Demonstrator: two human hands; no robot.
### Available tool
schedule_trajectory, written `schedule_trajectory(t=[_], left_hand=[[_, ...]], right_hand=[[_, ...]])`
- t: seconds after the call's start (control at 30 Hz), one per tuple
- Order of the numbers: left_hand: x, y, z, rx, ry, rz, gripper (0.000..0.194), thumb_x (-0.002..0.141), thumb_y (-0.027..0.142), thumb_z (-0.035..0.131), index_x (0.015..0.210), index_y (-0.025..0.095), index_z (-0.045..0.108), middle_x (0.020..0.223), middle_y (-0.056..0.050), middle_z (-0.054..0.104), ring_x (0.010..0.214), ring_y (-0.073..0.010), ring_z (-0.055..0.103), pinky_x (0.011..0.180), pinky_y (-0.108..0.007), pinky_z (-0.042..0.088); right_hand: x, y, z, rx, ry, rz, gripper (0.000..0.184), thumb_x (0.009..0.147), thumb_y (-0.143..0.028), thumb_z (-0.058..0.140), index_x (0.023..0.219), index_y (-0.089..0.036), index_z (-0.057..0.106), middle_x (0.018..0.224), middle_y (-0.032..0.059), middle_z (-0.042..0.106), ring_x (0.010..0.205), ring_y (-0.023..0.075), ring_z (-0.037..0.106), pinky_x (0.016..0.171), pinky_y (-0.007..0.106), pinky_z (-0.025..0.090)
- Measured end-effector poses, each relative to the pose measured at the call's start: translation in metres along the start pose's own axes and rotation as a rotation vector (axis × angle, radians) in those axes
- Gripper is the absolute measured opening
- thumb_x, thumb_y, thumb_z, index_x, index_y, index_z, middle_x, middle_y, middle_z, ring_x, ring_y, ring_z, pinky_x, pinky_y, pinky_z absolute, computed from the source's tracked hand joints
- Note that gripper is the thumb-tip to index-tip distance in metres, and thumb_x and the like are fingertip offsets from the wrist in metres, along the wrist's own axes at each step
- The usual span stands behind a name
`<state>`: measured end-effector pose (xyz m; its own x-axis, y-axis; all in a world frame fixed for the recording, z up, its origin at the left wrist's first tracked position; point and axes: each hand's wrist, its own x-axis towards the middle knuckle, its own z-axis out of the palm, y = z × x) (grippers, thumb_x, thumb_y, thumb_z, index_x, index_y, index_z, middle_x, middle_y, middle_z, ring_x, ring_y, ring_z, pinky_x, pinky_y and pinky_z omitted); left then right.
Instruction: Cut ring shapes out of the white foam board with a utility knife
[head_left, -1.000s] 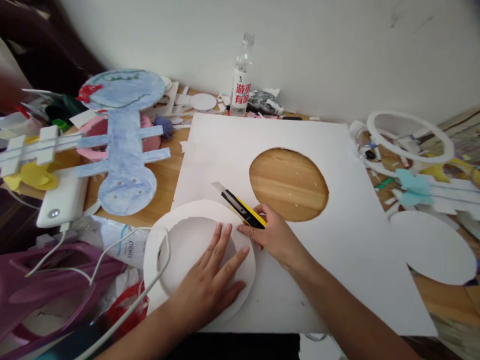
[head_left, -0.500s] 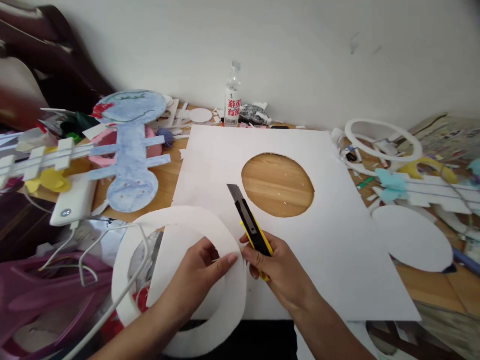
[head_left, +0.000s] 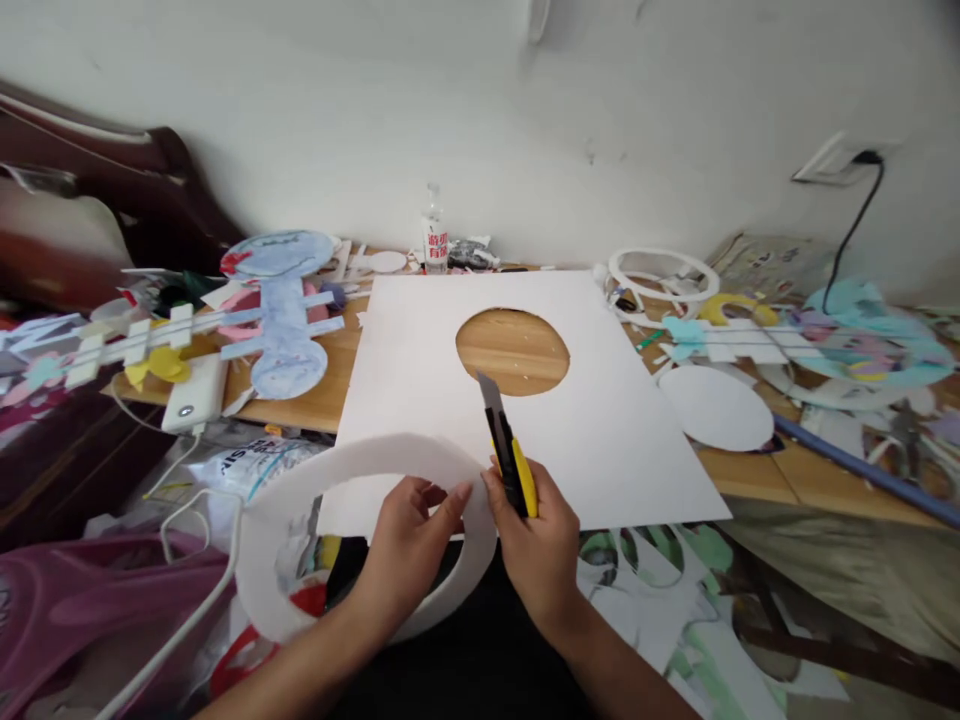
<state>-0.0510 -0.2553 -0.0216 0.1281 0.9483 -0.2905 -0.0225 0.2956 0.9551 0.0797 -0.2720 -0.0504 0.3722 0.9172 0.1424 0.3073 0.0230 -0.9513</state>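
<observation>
- Left of a white board (head_left: 405, 350), a blue-painted cutout (head_left: 281, 325) and a white power bank (head_left: 195, 395) sit at the side of the wooden counter (head_left: 754, 478).
- At the board's near left corner, a white ring (head_left: 259, 540) is held up at a tilt, overlapping the corner in view and reaching past the near edge; whether the two touch cannot be told.
- The left hand (head_left: 409, 540) reaches through the ring's opening, its grip closed, thumb and fingers pinching the band at the upper right. One second earlier that hand was spread flat on the ring, which lay on the board; now the ring is raised and largely off it.
- Behind the board, a clear bottle (head_left: 436, 240) with red lettering stands upright near the wall.
- Before the board's near edge, the right hand (head_left: 540, 545) has its grip wrapped around a yellow-and-black utility knife (head_left: 510, 455), fingertips close by the ring's right side. The bare blade, which slanted to the left a second ago, now points up and away, its tip at the rim of the board's oval hole in view.
- Right of the board, a white oval piece (head_left: 716, 408) lies on the counter.
</observation>
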Motion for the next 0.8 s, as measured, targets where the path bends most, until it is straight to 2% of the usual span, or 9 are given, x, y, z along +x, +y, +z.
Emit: schedule_trajectory(t=[0.07,0.17,0.23,0.3,0.4,0.47,0.53,0.67,0.8], left_hand=[[-0.005,0.003,-0.004,0.102,0.027,0.047,0.035,0.084,0.048,0.065,0.089,0.013,0.068,0.088,-0.010,0.075,0.085,-0.0259,0.071,0.071,-0.036,0.060],[-0.007,0.003,-0.017,0.087,0.021,0.080,0.033,0.083,0.048,0.066,0.088,0.015,0.068,0.089,-0.009,0.076,0.082,-0.0240,0.071,0.069,-0.032,0.059],[-0.007,0.000,-0.026,0.015,-0.001,0.087,0.032,0.081,0.047,0.069,0.091,0.016,0.066,0.092,-0.008,0.076,0.081,-0.0226,0.071,0.069,-0.031,0.058],[-0.007,-0.005,-0.032,-0.017,-0.031,0.089,0.031,0.081,0.045,0.070,0.094,0.017,0.065,0.098,-0.008,0.076,0.090,-0.0228,0.071,0.076,-0.031,0.058],[-0.010,-0.010,-0.031,-0.010,-0.138,0.055,0.030,0.083,0.042,0.070,0.100,0.018,0.066,0.105,-0.009,0.076,0.099,-0.0229,0.069,0.085,-0.031,0.055],[-0.013,-0.011,-0.027,0.010,-0.225,0.036,0.029,0.085,0.041,0.068,0.102,0.018,0.067,0.108,-0.009,0.075,0.098,-0.0228,0.069,0.087,-0.032,0.054],[-0.014,-0.010,-0.024,0.027,-0.266,0.039,0.027,0.087,0.040,0.065,0.101,0.017,0.068,0.108,-0.009,0.075,0.096,-0.0225,0.069,0.088,-0.033,0.053],[-0.013,-0.005,-0.027,0.028,-0.315,0.052,0.029,0.089,0.041,0.061,0.102,0.016,0.068,0.106,-0.008,0.076,0.096,-0.0232,0.068,0.088,-0.033,0.053],[-0.014,-0.006,-0.036,0.085,-0.301,0.032,0.032,0.088,0.042,0.063,0.107,0.017,0.066,0.113,-0.008,0.073,0.105,-0.0240,0.065,0.095,-0.034,0.048]], right_hand=[[0.006,0.009,-0.003,-0.031,0.086,-0.004,0.020,0.086,-0.039,0.064,0.091,-0.021,0.068,0.082,0.0022,0.070,0.073,0.0164,0.065,0.070,0.027,0.053],[0.019,0.020,-0.018,-0.014,0.159,0.131,0.029,0.082,-0.045,0.068,0.095,-0.018,0.070,0.075,0.0019,0.070,0.061,0.0141,0.061,0.059,0.026,0.052],[0.021,0.022,-0.032,0.018,0.164,0.180,0.034,0.081,-0.047,0.070,0.099,-0.018,0.071,0.084,0.0043,0.073,0.061,0.0140,0.062,0.058,0.026,0.053],[0.016,0.018,-0.043,0.033,0.151,0.162,0.037,0.080,-0.046,0.070,0.106,-0.020,0.070,0.103,0.0074,0.073,0.077,0.0175,0.067,0.061,0.026,0.055],[0.001,0.003,-0.045,0.077,-0.038,0.120,0.041,0.079,-0.043,0.073,0.115,-0.023,0.068,0.119,0.0077,0.069,0.097,0.0216,0.068,0.068,0.027,0.057],[-0.007,-0.008,-0.038,0.119,-0.235,0.134,0.038,0.079,-0.042,0.074,0.113,-0.024,0.069,0.110,0.0058,0.072,0.087,0.0190,0.069,0.069,0.027,0.057],[-0.010,-0.016,-0.027,0.165,-0.353,0.208,0.035,0.079,-0.044,0.073,0.107,-0.023,0.072,0.099,0.0042,0.073,0.075,0.0160,0.068,0.066,0.025,0.056],[-0.009,-0.023,-0.014,0.248,-0.367,0.365,0.037,0.078,-0.049,0.074,0.100,-0.020,0.071,0.081,0.0025,0.072,0.064,0.0138,0.064,0.058,0.023,0.054],[-0.010,-0.021,-0.014,0.150,-0.358,0.214,0.027,0.083,-0.043,0.070,0.098,-0.021,0.070,0.085,0.0021,0.072,0.072,0.0145,0.067,0.065,0.022,0.054]])
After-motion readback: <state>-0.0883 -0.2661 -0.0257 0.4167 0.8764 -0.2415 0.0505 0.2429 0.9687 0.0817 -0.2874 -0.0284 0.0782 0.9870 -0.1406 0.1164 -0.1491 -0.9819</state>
